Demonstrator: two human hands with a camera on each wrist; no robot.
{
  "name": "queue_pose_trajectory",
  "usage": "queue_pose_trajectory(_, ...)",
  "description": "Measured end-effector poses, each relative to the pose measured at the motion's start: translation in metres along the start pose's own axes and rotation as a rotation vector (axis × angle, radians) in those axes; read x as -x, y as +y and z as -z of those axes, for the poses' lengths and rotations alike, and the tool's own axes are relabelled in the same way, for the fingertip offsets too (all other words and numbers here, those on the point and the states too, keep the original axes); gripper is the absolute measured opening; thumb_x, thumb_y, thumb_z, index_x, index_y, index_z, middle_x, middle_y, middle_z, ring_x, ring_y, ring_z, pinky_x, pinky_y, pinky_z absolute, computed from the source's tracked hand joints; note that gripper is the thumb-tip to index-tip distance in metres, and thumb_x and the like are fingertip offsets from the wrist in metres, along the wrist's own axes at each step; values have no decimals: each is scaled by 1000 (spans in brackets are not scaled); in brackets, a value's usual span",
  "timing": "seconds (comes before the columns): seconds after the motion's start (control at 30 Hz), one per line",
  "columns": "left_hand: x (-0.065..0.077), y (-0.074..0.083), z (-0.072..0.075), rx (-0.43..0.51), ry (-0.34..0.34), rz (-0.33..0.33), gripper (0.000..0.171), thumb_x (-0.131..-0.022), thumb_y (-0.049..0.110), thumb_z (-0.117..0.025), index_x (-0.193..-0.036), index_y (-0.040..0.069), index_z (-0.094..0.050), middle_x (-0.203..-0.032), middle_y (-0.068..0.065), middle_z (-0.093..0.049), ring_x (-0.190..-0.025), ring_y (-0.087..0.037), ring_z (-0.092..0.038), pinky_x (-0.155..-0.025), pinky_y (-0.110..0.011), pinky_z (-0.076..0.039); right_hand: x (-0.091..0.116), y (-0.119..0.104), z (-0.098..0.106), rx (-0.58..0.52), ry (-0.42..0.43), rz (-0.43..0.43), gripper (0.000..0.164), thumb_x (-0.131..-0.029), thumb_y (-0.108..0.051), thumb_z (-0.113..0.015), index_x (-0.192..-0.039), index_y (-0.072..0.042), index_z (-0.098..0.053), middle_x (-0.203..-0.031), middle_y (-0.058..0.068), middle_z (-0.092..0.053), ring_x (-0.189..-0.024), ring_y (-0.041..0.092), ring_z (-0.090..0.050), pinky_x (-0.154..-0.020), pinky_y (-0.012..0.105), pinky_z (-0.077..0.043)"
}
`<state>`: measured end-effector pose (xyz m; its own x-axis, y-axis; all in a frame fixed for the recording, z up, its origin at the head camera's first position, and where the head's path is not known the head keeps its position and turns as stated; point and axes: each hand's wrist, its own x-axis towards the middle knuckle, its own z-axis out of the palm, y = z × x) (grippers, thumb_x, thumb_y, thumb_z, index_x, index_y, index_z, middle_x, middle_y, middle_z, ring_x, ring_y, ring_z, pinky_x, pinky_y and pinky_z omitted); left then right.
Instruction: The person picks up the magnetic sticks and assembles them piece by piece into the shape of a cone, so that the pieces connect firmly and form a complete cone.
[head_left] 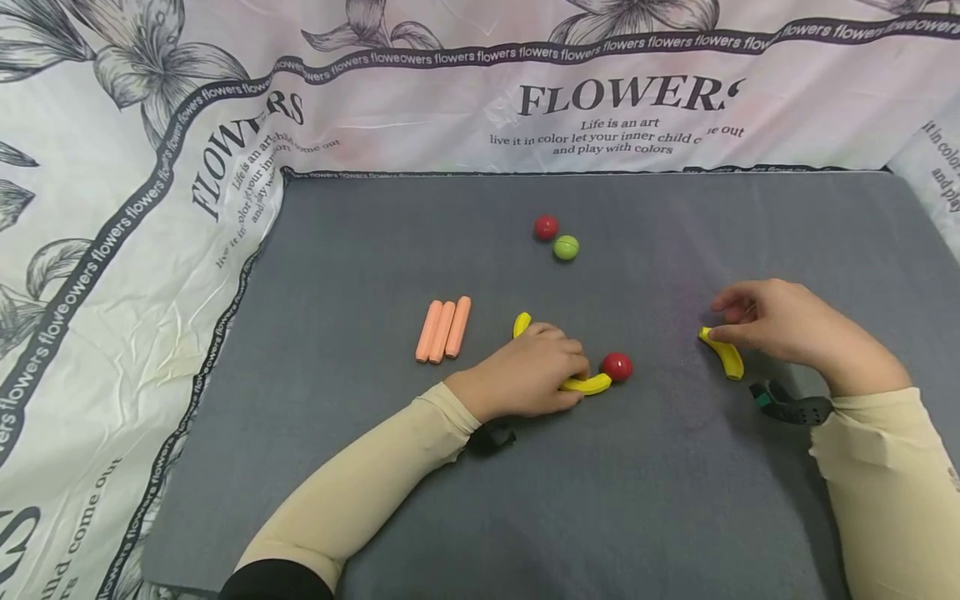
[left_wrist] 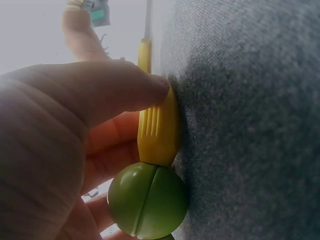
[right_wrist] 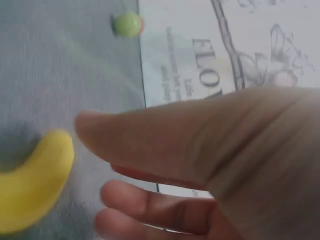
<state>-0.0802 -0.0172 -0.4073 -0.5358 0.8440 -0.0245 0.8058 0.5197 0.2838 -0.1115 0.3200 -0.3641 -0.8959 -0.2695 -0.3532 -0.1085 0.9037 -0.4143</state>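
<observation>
Comprising, on grey table (head_left: 420,508): three orange sticks (head_left: 442,331), side by side; left hand (head_left: 531,372), in thumb-and-finger grasp on a yellow banana (head_left: 592,385), green ball (left_wrist: 147,201) at one end, red ball (head_left: 617,367) by the other; right hand (head_left: 787,325), loose and released, just beside another banana (head_left: 726,357)

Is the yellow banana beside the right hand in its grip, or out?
Out: the yellow banana lies on the gray table, and the right wrist view shows the right hand not closed around it.
</observation>
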Motion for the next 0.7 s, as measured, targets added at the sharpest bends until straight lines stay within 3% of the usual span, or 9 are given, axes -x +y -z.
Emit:
queue_pose_trajectory(0.23,0,0,0,4,-2,-3,14,-99,31,-72,-108,20,-77,-102,9,-67,-99,-12,-60,-112,-37,-40,-8,8,-8,32,-53,49,31,-90,-21,-83,-111,0,-72,-100,6,-72,-94,25,-65,-79,40,-50)
queue_pose_trajectory(0.5,-1,1,-1,11,-3,-11,13,-100,28,-70,-107,20,-77,-100,9,-66,-96,-12,-57,-107,-35,-43,-15,-8,-25,-23,24,112,21,-90,-19,-82,-99,-4,-71,-84,-2,-66,-75,13,-56,-68,29,-44)
queue_pose_trajectory(0.7,-3,1,-2,6,5,-28,14,-99,28,-71,-109,21,-78,-101,9,-68,-95,-12,-58,-104,-35,-43,-19,-28,-38,-107,76,104,22,-92,-21,-79,-102,-2,-73,-87,3,-69,-75,15,-59,-65,30,-46)
